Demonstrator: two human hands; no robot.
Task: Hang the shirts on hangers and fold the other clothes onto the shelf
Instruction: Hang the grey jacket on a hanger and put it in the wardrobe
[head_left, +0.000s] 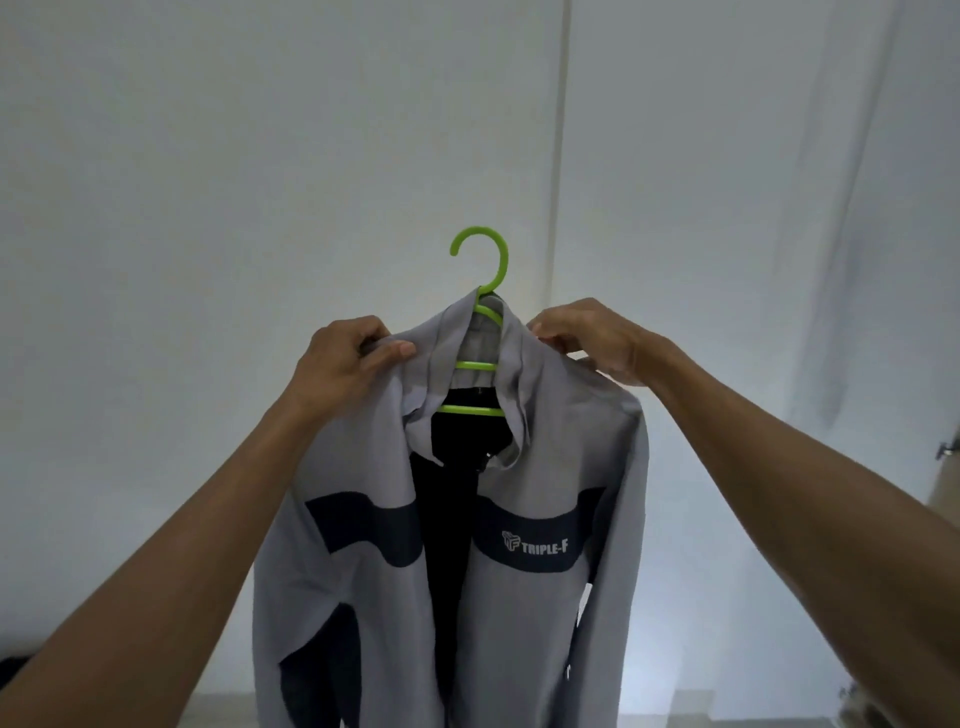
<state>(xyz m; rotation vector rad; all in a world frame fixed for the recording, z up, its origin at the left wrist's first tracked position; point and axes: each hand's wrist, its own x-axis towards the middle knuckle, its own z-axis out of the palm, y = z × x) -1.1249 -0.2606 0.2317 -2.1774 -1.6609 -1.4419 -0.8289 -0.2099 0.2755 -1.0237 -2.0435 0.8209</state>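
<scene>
A grey jacket (524, 613) with dark navy bands and a white "TRIPLE-F" logo hangs open on a lime green plastic hanger (480, 265), held up in front of a white wall. The hanger's hook sticks out above the collar, free of any rail. My left hand (345, 366) pinches the jacket's left shoulder by the collar. My right hand (589, 335) grips the right shoulder over the hanger's arm. The hanger's arms are hidden under the fabric.
A white wall or closed wardrobe doors (260, 182) fill the background, with a vertical seam (561, 156) just right of centre. A door edge with a metal latch (949, 448) shows at the far right. A strip of floor (665, 709) lies below.
</scene>
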